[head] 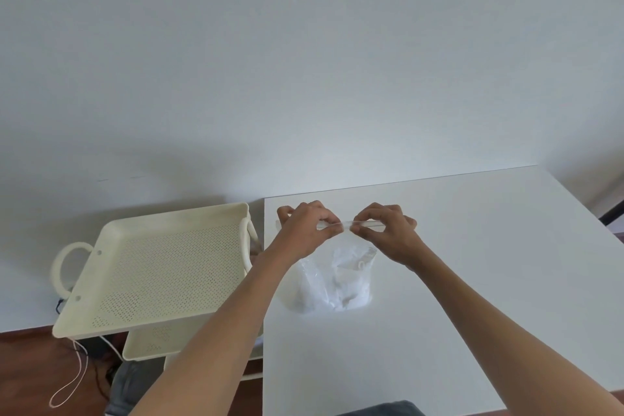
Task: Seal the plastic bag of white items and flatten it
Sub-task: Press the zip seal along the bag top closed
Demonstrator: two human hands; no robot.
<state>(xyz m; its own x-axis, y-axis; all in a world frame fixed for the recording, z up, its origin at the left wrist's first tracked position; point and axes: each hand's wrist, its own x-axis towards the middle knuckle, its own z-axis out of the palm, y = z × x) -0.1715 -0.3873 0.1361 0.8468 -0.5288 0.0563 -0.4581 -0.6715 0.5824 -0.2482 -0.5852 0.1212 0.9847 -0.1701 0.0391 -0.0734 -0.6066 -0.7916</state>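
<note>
Both hands — left (305, 230), right (385, 230) — pinched on the far top edge of the bag (332, 284), nearly touching, on the table (472, 280).

Two hands, left hand (304, 230) and right hand (388, 233), one plastic bag (324, 284), one table (472, 280), two perforated trays (162, 273).

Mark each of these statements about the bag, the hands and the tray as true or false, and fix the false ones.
1. Both hands pinch the top strip of the plastic bag. True: left hand, right hand.
2. The bag lies in the perforated tray. False: it sits on the white table.
3. The bag holds white items. True.
4. The tray is on the person's right. False: it is on the left.
5. The bag lies flat. False: it bulges upward.
</note>
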